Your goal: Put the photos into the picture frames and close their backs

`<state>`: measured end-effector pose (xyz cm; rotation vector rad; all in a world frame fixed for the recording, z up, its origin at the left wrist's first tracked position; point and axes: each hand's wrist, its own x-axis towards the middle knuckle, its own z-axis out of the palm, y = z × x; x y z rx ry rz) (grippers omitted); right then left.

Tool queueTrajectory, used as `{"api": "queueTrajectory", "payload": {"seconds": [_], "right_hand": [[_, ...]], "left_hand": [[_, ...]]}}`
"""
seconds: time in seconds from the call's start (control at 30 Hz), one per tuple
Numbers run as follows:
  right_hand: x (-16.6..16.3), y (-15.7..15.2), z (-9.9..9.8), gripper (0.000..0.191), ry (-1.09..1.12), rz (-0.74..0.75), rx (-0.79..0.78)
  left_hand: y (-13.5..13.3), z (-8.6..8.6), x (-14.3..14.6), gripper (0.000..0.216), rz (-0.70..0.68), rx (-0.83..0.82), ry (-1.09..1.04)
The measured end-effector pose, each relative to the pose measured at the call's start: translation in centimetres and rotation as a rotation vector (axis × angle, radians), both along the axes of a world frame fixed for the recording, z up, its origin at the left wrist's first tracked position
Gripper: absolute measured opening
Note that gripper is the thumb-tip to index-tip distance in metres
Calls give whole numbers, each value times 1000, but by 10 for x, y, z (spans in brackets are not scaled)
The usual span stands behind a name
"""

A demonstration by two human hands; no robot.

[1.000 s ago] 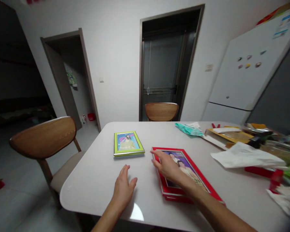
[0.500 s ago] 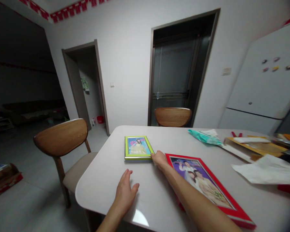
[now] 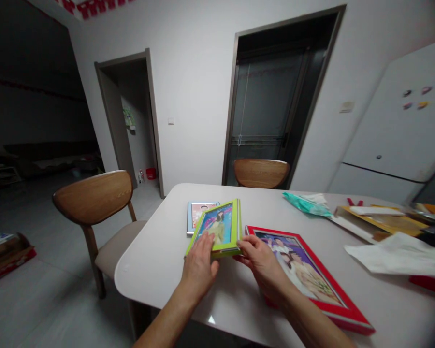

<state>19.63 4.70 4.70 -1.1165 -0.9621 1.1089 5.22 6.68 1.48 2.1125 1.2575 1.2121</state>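
We are at a white table [image 3: 159, 261] in a dim room with pale walls and two dark doorways on the far side. Our left hand [image 3: 199, 266] and right hand [image 3: 263, 263] both grip a green photo frame [image 3: 219, 227], which is clear of the tabletop and tilted with its far edge raised. The left fingers [image 3: 202, 244] are closed over the frame's near left edge. The right fingers [image 3: 247, 245] pinch its near right corner.

Just beyond the left fingertips, partly hidden by the raised frame, a silver photo frame [image 3: 195, 212] lies flat on the table. Directly right of the right fingers, and running under that wrist, a larger red photo frame [image 3: 311, 275] lies flat with its picture facing up.

Farther right of the right hand and well apart from it are a teal packet [image 3: 304, 205], a yellow envelope [image 3: 384, 220] and a white sheet of paper [image 3: 398, 253]. A wooden chair [image 3: 92, 195] stands left of the left hand, off the table's corner. A second chair [image 3: 261, 172] stands past the fingertips at the far edge. A white refrigerator [image 3: 395, 135] stands against the wall at the right.
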Motion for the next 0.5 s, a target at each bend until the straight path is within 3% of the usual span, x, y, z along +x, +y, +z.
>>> {"api": "queueTrajectory", "payload": {"seconds": [0.13,0.27,0.37,0.5], "right_hand": [[-16,-18,15,25,-195,89,215],[-23,-10,2,38,-521,106,310],[-23,1,-23,45,-756,40,273],[-18,1,-50,43,-892,73,306]], "left_hand": [[-11,24,3,40,0,-10,-80],[-20,38,-4,24,105,-124,-472],[-33,29,-8,32,115,-253,-695],[-58,0,-19,41,95,-448,-851]]}}
